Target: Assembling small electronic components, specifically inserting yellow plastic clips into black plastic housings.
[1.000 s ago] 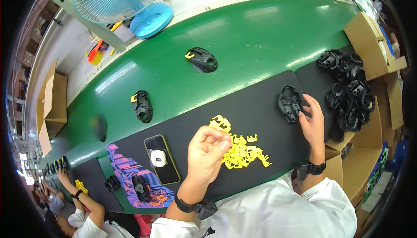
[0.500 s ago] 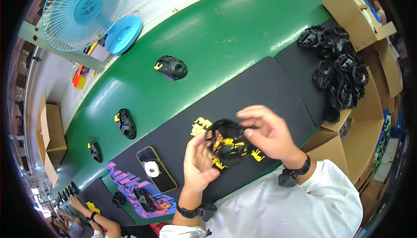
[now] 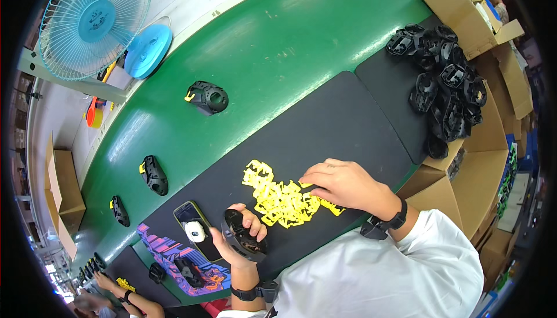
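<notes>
My left hand is wrapped round a black plastic mouse shell, tilted on edge above the dark mat. Its thumb is on the near left side and the fingers curl over the far side. My right hand reaches to the right edge of a heap of small yellow plastic clips. Thumb and fingertips come together there on a yellow clip. Part of that clip is hidden under the fingers.
Mouse shells with yellow clips stand apart on the green table. Black shells are piled at far right, beside open cardboard boxes. A phone lies left of my left hand. A blue fan stands far left; a co-worker's hand is lower left.
The shell has moved left and down from above the clips, gripped in my left hand. My right hand has lowered from the air onto the heap. The whole view has shifted slightly.
</notes>
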`<state>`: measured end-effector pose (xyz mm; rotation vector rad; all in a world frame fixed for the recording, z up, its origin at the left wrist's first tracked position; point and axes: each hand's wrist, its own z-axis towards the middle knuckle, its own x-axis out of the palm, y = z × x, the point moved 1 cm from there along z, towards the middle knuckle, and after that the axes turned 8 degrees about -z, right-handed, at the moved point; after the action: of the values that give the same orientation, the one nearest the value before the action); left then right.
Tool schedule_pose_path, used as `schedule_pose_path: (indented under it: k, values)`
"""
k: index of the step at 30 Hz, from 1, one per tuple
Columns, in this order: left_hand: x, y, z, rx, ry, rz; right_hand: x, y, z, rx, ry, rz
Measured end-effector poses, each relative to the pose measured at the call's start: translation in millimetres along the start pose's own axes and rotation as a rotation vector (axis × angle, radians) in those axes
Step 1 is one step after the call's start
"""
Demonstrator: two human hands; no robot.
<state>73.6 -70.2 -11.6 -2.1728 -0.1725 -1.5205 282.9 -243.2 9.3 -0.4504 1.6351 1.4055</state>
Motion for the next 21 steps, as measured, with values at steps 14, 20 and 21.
schedule_pose_path:
  k: [14, 20, 21]
  values:
    - [-3, 14, 4, 0.053, 0.122, 0.028, -10, 22, 2, 0.084, -0.163, 0.275]
    - [27, 27, 13, 0.104, -0.042, 0.153, -28, 50, 1, -0.05, -0.186, 0.584]
    - [22, 29, 16, 0.1, 0.109, 0.112, -27, 54, 3, -0.075, -0.182, 0.61]
